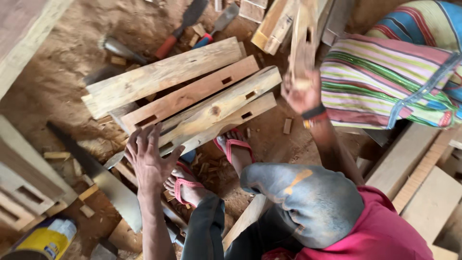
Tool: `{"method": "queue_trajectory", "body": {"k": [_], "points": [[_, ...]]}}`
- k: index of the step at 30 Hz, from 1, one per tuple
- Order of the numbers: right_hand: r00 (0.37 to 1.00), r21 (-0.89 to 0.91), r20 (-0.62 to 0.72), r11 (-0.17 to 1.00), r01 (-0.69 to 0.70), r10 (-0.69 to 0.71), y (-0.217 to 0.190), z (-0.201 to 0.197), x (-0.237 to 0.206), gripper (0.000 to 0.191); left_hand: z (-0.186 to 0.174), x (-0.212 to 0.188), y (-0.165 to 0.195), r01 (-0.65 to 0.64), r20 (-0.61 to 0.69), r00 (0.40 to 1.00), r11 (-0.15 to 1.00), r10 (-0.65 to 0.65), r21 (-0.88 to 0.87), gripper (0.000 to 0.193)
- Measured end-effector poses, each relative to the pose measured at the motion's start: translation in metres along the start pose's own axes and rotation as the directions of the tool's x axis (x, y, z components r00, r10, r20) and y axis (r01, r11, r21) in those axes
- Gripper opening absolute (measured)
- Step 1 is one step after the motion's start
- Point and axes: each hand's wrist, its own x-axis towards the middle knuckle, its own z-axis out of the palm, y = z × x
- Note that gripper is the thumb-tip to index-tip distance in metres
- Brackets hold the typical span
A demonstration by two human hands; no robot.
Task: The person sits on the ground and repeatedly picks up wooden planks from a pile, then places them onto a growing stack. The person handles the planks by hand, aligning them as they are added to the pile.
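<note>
Timbers [192, 91] with cut mortises lie stacked side by side on the sawdust floor [57, 77] before the sandalled feet, within easy reach. Left hand [147, 156] hovers fingers spread at their near ends; right hand [302, 89] grips a blurred, upright wooden piece [302, 38] beside striped cloth [380, 82].

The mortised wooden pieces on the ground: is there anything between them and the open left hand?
Nothing visible. The left hand hovers open right at the near ends of the mortised wooden pieces; only bare air separates them. The right hand grips another wooden piece.
</note>
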Motion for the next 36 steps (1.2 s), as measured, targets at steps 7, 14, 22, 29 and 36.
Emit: {"method": "queue_trajectory", "body": {"k": [7, 14, 22, 29, 36], "points": [[0.699, -0.365, 0.509, 0.862, -0.353, 0.502, 0.015, 0.013, -0.029, 0.071, -0.030, -0.012, -0.017, 0.165, -0.082, 0.956, 0.750, -0.280, -0.641, 0.080], [0.516, -0.904, 0.264, 0.396, -0.163, 0.815, 0.007, 0.039, 0.010, 0.084, -0.031, -0.014, -0.073, -0.140, -0.210, 0.833, 0.172, -0.512, -0.975, 0.099], [0.762, -0.919, 0.385, 0.290, 0.266, 0.521, -0.031, 0.049, 0.058, 0.071, -0.030, -0.028, -0.078, -0.017, -0.199, 0.824, 0.329, -0.531, -0.944, 0.055], [0.998, -0.931, 0.067, 0.361, 0.062, 0.001, -0.042, 0.113, 0.094, 0.061, -0.026, -0.010, -0.045, 0.294, -0.082, 0.842, 0.582, -0.533, -0.758, 0.079], [0.944, -0.961, 0.234, 0.090, 0.261, -0.232, -0.018, 0.093, 0.089, 0.058, -0.013, -0.025, -0.031, 0.363, -0.065, 0.893, 0.797, -0.446, -0.483, 0.091]]}}
